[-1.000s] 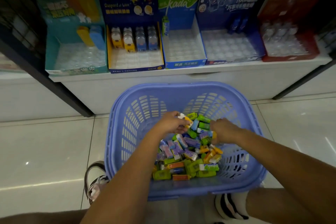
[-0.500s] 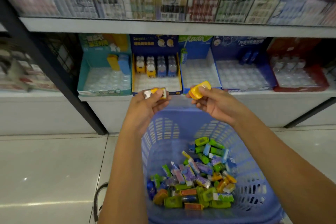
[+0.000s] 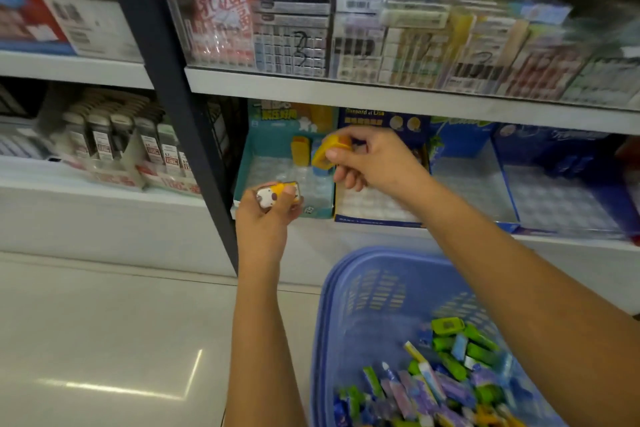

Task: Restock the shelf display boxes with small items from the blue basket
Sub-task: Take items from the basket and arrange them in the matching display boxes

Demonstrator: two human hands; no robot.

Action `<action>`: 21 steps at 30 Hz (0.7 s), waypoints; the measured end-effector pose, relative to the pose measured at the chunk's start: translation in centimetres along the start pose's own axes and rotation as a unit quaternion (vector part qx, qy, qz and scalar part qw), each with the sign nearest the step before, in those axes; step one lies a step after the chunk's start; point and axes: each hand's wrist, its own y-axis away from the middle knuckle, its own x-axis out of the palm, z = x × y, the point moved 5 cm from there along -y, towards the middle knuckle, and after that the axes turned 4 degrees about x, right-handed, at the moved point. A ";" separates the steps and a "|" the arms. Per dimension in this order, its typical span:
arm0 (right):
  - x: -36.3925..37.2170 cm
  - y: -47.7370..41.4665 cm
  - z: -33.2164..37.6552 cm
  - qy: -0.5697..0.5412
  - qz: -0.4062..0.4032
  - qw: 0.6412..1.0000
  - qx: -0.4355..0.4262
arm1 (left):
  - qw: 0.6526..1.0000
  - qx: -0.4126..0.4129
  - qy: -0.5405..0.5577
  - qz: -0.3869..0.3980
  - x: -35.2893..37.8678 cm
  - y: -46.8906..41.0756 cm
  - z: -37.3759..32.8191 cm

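My left hand (image 3: 266,218) grips a small yellow-and-white item with a cartoon face (image 3: 275,194) in front of the teal display box (image 3: 277,163) on the lower shelf. My right hand (image 3: 370,158) pinches a yellow item (image 3: 327,152) over the same teal box, near its back. One yellow piece (image 3: 300,151) stands upright at the back of that box. The blue basket (image 3: 349,288) sits on the floor at lower right, holding several green, purple and blue small items (image 3: 450,371).
A dark shelf post (image 3: 180,107) stands left of the teal box. To the right are a navy display box (image 3: 377,211) and more blue boxes (image 3: 554,198) with clear trays. The upper shelf (image 3: 381,94) carries packaged stationery. Pale tiled floor (image 3: 104,340) lies at left.
Both hands rose out of the basket, each with a yellow item, and moved left and up to the teal box. The view swung upward and left.
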 end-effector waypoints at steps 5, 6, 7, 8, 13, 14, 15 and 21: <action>2.3 -3.9 1.2 0.113 -0.034 0.993 -0.003 | 0.996 -0.005 -0.087 0.002 -0.4 -1.0 0.5; 2.5 -4.4 1.5 0.186 -0.040 0.981 -0.027 | 0.995 -0.007 -0.095 0.000 -0.5 -1.1 0.5; 2.7 -5.0 1.6 0.266 -0.044 0.962 -0.051 | 0.995 -0.007 -0.098 0.000 -0.6 -1.1 0.7; 2.8 -5.4 1.7 0.331 -0.046 0.940 -0.067 | 0.995 -0.008 -0.098 0.001 -0.7 -1.1 0.8; 3.1 -7.3 1.5 0.424 -0.020 0.900 -0.096 | 0.994 -0.001 -0.105 0.012 -1.0 -1.0 1.0; 3.3 -7.6 1.2 0.449 -0.005 0.888 -0.099 | 0.994 -0.002 -0.108 0.012 -1.0 -1.1 1.0; 3.7 -7.9 1.0 0.474 0.007 0.874 -0.103 | 0.994 -0.004 -0.107 0.012 -1.1 -1.1 1.0; 4.9 -9.3 0.5 0.511 0.058 0.851 -0.103 | 0.994 -0.009 -0.108 0.022 -1.2 -1.4 0.9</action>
